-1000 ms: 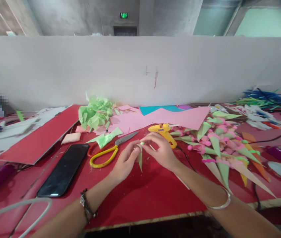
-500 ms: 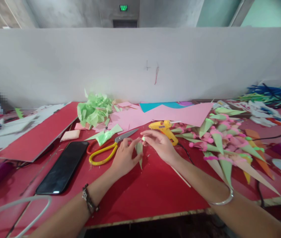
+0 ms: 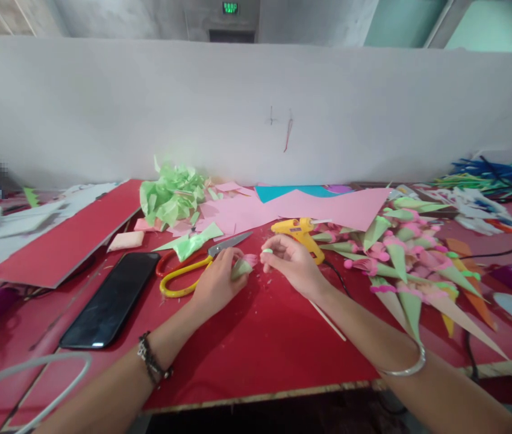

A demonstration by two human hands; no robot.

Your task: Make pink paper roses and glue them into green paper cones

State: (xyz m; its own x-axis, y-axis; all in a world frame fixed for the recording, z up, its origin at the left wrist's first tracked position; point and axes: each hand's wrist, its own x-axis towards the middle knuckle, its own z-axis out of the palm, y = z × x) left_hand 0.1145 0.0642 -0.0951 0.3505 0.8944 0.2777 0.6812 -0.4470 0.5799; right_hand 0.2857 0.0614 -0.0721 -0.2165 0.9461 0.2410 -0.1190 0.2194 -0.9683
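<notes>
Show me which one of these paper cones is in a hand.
The small green paper cone with pink at its top, held in the left hand; the other cones lie heaped at the right of the red table.

I'm in some kinda craft workshop tbh: red surface (image 3: 260, 355) littered with cut paper (image 3: 314, 206), scissors (image 3: 214, 249), a glue gun (image 3: 293, 226) and a heap of little cones (image 3: 399, 262), plus a bare grey wall (image 3: 310, 23) and green exit sign (image 3: 230, 8) behind.

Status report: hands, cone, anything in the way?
Left hand holding cone, pink end showing. Right hand pinching small green piece, apart from cone. Scissors by left hand; glue gun beyond right.
</notes>
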